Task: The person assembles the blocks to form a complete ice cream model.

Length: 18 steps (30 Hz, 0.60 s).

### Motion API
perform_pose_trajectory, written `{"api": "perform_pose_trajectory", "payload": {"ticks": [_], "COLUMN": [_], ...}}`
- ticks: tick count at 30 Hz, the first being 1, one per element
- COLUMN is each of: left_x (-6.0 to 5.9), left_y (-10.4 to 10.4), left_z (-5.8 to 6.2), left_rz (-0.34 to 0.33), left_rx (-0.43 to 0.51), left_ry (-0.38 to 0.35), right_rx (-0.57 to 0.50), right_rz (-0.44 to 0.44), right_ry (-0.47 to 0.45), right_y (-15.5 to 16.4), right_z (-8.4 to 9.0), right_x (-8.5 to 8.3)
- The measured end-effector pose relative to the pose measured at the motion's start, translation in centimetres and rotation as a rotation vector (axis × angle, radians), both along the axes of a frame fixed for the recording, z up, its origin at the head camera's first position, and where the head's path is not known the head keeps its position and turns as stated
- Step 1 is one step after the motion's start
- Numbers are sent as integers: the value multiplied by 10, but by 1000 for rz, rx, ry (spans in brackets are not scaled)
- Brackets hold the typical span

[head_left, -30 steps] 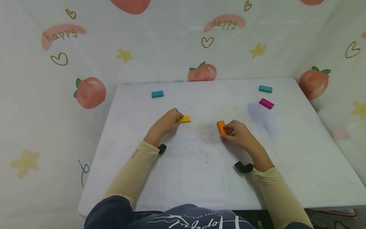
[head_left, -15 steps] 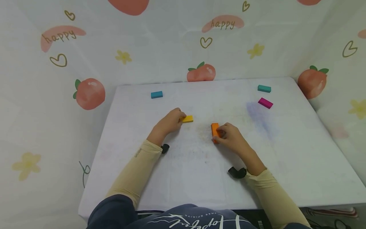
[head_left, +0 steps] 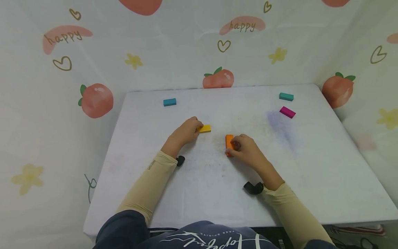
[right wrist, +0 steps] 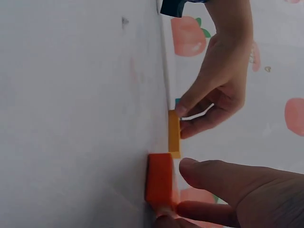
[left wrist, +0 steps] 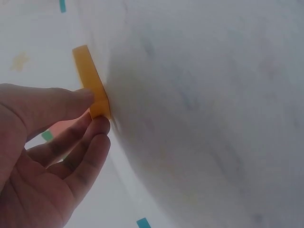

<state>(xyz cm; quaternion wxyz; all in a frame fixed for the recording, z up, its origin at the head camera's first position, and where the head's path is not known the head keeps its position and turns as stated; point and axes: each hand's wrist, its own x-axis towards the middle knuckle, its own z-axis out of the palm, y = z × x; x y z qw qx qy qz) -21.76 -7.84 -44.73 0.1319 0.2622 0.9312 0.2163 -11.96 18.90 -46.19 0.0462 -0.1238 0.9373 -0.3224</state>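
My left hand (head_left: pixel 195 127) pinches the near end of a flat yellow block (head_left: pixel 205 129) lying on the white table (head_left: pixel 202 186); in the left wrist view thumb and fingers (left wrist: pixel 90 118) close on the yellow block (left wrist: pixel 90 80). My right hand (head_left: pixel 234 147) grips an orange block (head_left: pixel 229 142) at its right side, just right of the table's middle. In the right wrist view the orange block (right wrist: pixel 159 183) rests on the table under my right hand's fingers (right wrist: pixel 209 175), with the yellow block (right wrist: pixel 174 133) and left hand (right wrist: pixel 190 116) beyond it.
A blue block (head_left: pixel 169 102) lies at the back left. A teal block (head_left: pixel 286 97) and a magenta block (head_left: pixel 287 112) lie at the back right. A peach-print cloth backs the table on all sides. Black wrist cameras (head_left: pixel 253 187) sit by both wrists.
My right hand has slid the orange block leftward toward the middle. My left hand has pushed the yellow block a little to the right. The two blocks are closer together.
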Motion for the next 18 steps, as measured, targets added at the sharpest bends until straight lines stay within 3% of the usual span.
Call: {"api": "perform_pose_trajectory", "payload": {"ticks": [4,8,13,18], "left_x": [-1,-2,-2,0], "left_y": [-4,-7,-8,-3], "left_z": [-1,-1,-1,0], "left_rz": [9,34,39,18], "left_rx": [-7,-19,-17,7], "left_ry": [3,14,14,11], "right_rx": [41,43,40,58], "right_rz": [39,142,277,333], "right_ry": [-9,-18,-75,-111], "right_y": [-4,-18,-42,-54], "right_z": [10,18,16,14], "right_x": [-17,-51,-93,-112]}}
